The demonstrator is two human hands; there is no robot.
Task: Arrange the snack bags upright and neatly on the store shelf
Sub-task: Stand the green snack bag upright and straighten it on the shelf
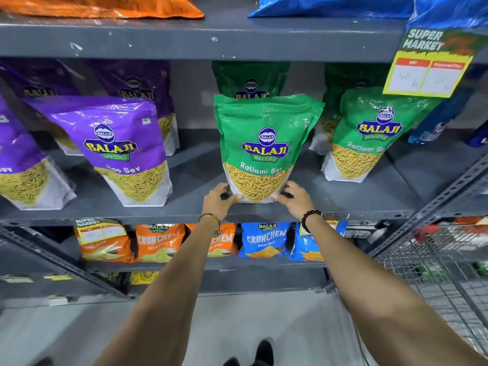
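Note:
A green Ratlami Sev bag [264, 143] stands upright near the front of the grey middle shelf [195, 207]. My left hand [219, 200] grips its lower left corner and my right hand [291, 198] grips its lower right corner. Behind it stands another green bag [249, 77]. A further green bag [369, 136] stands to the right with one more behind it. To the left, a purple Aloo Sev bag [121, 151] leans leftwards, with other purple bags [18, 165] beside and behind it.
Orange [158, 241] and blue Crunchem bags [265, 240] fill the shelf below. A yellow price tag [427, 64] hangs from the upper shelf edge at right. A wire cart [433, 262] stands at the lower right. Blue bottles [433, 125] sit at the far right.

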